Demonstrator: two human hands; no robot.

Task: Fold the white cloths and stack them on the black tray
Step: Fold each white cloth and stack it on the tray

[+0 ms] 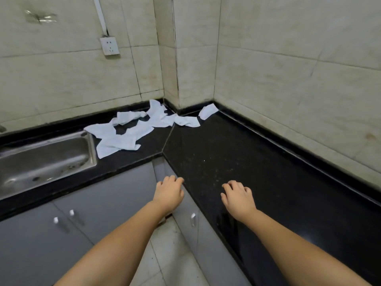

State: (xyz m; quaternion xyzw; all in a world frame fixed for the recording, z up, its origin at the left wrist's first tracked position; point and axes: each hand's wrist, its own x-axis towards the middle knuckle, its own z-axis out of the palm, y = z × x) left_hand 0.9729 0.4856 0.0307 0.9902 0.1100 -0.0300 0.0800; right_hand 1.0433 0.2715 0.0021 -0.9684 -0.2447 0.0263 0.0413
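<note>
Across the corner of the room runs the black L-shaped counter (pixel 237 162), its bare right-hand run offering the only flat working space for folding. No black tray appears anywhere in view; its position cannot be stated.

At 9 o'clock a steel sink (pixel 45 159) is set into the left run, which leaves little usable surface there.

At 11 to 12 o'clock, against the back wall, the white cloths (pixel 127 133) lie crumpled and overlapping, none folded; one separate cloth (pixel 208 111) sits apart at 12 o'clock, propped against the wall base. Judged from this, the task has not begun.

At 6 o'clock the left hand (pixel 169 193) hovers near the counter's inner edge, fingers loosely curled and grasping nothing. The right hand (pixel 239 198) is over the counter just beside it, fingers likewise relaxed and empty; contact with the surface cannot be confirmed. Both are well apart from the cloths, so a forward reach is required.

A wall socket (pixel 109 46) sits at 11 o'clock.
</note>
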